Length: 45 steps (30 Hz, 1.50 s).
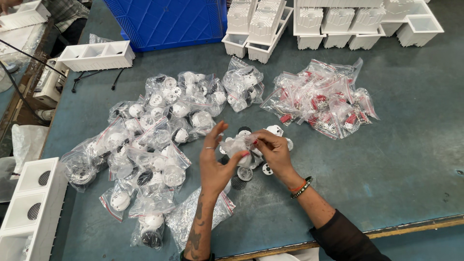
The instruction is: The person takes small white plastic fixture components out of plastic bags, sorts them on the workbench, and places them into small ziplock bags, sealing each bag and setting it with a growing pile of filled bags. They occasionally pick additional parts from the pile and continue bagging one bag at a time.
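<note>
Nearest, at the bench edge, lying flat: a clear zip bag of small metal screws [200, 217], under the left forearm. Above it, left hand [216, 162] with thumb and forefinger pinched on one side of a small clear zip bag [240, 145], remaining fingers fanned upward and wide; right hand [272, 151] pinching the opposite side, fingers curled close. Bag held up between both hands, just over the blue-grey worktable [396, 164], probably gripped at the mouth so the two sides can be pulled apart. Directly beneath and around the hands, loose round parts [245, 174] — white discs, a dark mesh disc, a white cap — resting on the table, close together, likely kept within easy reach.

Left of the hands, a sprawling heap of filled zip bags [154, 140] holding white and black round parts, crowding the left hand's side. Farther right, well apart, a separate heap of bags with red pieces [321, 104]. At far left, white moulded housings [31, 203] with round grilles. Beyond, a white tray [99, 55], a blue crate [166, 19], and rows of white finned housings [338, 19]. Top left corner, another person's sleeve, barely visible.
</note>
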Tool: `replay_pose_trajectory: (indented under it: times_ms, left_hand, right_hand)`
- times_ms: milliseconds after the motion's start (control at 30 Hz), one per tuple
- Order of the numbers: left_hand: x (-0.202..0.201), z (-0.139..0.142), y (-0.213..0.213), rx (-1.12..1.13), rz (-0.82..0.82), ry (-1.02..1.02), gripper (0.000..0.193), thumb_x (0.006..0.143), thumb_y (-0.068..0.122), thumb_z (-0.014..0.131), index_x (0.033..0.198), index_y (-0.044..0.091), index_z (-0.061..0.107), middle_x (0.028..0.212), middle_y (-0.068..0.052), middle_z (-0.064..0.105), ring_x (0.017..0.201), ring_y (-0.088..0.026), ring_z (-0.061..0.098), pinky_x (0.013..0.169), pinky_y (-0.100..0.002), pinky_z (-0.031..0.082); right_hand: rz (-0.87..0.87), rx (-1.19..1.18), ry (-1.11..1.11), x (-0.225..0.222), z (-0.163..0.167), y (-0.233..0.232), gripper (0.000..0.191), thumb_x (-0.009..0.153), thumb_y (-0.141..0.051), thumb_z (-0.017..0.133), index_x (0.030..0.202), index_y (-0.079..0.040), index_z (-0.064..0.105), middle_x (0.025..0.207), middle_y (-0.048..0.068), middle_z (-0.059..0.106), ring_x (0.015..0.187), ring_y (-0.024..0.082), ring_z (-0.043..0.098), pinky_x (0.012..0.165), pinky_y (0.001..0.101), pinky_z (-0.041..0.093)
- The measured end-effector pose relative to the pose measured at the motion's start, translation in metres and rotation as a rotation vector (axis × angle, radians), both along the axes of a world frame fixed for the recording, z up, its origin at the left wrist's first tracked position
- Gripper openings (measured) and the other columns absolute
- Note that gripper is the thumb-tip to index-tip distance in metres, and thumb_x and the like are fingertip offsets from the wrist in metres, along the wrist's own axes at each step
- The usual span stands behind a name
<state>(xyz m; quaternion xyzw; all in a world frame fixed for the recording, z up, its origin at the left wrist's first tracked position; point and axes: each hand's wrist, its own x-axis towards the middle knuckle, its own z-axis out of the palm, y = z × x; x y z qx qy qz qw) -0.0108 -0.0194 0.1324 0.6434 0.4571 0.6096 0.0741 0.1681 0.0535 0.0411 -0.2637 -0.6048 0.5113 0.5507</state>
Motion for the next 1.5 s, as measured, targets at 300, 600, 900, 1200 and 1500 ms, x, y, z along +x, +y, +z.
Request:
replay_pose_trajectory:
  times_ms: [300,600,900,1200,1500]
  left_hand:
    - [-0.015,-0.094,0.027,-0.396,-0.006,-0.533,0.023,0.107,0.018,0.063,0.119,0.003,0.077,0.098,-0.013,0.072,0.085,-0.019,0.066,0.079,-0.031,0.052]
    - [-0.041,-0.116,0.032,-0.23,-0.031,-1.156,0.02,0.107,0.021,0.065,0.113,0.004,0.073,0.105,-0.004,0.073,0.091,-0.011,0.067,0.079,-0.028,0.053]
    - [-0.021,-0.112,0.028,-0.201,-0.112,-1.109,0.016,0.101,0.013,0.069,0.112,0.002,0.07,0.107,-0.006,0.073,0.094,-0.014,0.07,0.086,-0.032,0.058]
    - [-0.027,-0.11,0.025,-0.195,-0.101,-1.148,0.015,0.102,0.012,0.067,0.111,0.001,0.069,0.103,-0.009,0.074,0.09,-0.017,0.072,0.084,-0.033,0.059]
    - [-0.035,-0.098,0.021,-0.237,-0.065,-1.245,0.015,0.101,0.014,0.066,0.111,0.003,0.068,0.101,-0.008,0.073,0.091,-0.018,0.071,0.085,-0.034,0.06]
  right_hand:
    - [-0.044,-0.08,-0.106,0.004,0.016,0.003,0.025,0.095,0.006,0.059,0.116,0.001,0.071,0.111,0.007,0.074,0.106,0.013,0.07,0.096,0.0269,0.056]
    - [-0.15,-0.042,-0.378,0.038,0.015,0.026,0.022,0.094,0.002,0.063,0.112,-0.001,0.075,0.106,0.006,0.075,0.094,0.01,0.071,0.082,0.0245,0.056]
    - [0.087,0.233,-0.575,0.013,0.04,0.0,0.039,0.081,-0.014,0.083,0.117,-0.005,0.071,0.116,0.007,0.071,0.101,0.016,0.068,0.08,0.0273,0.057]
    - [-0.151,0.056,-0.918,0.072,0.06,0.02,0.033,0.076,-0.023,0.084,0.106,-0.014,0.077,0.101,0.003,0.074,0.082,0.02,0.069,0.073,0.0331,0.057]
    - [0.014,0.222,-1.055,0.077,0.058,0.017,0.041,0.064,-0.018,0.089,0.101,-0.01,0.074,0.092,0.005,0.065,0.085,0.02,0.065,0.075,0.0339,0.054]
